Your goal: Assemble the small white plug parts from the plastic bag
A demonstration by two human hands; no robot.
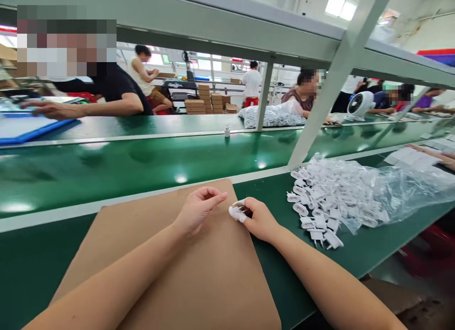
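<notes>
At the far left of my feed, a co-worker's hand (53, 108) reaches over a blue-edged tray (39, 133); its pale contents are too blurred for me to identify.

Nearer me, a flat brown cardboard piece (167, 273) lies on the green surface (369, 249) under my left hand (199, 209). That hand's fingers curl loosely, and I see nothing gripped in them. Beyond it I make out stacked cartons (206, 100), their contents not shown, and a small white bottle (226, 131).

My right hand (261, 221) hangs by the cardboard's right edge, white coverings on its fingertips. I cannot tell whether it pinches a small white part as well. Across the belt, a clear bag (280, 113) bulges with small pale pieces.

To the right, white plug adapters (316, 202) spill in a heap from the mouth of a clear plastic bag (408, 183), some inside it, many loose. I see no separate finished batch beside my hands, so I judge much of the heap is left to handle, though I can't tell which adapters are done.
</notes>
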